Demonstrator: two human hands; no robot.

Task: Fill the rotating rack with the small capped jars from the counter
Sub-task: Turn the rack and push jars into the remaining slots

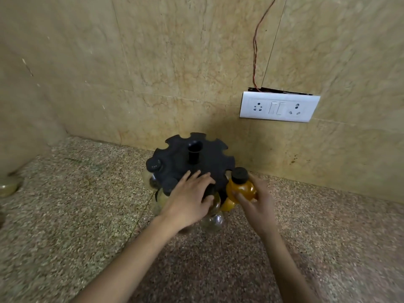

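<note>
A black rotating rack (205, 158) with notched slots round its rim and a central post stands on the speckled counter (87, 215) by the wall. Black-capped jars (154, 165) hang in its left and front slots. My left hand (188, 200) rests on the rack's front edge with straight fingers, covering a jar cap there. Just right of the rack, my right hand (255, 202) grips an orange-filled jar (240, 186) with a black cap, held upright beside a rim slot. Another orange jar (227, 205) and a clear one (213, 221) sit lower at the front.
A tiled wall rises right behind the rack. A white socket and switch plate (278, 107) hangs on it to the right, with a red wire (255, 51) running up. A blurred jar-like object (8, 186) lies at the counter's far left edge.
</note>
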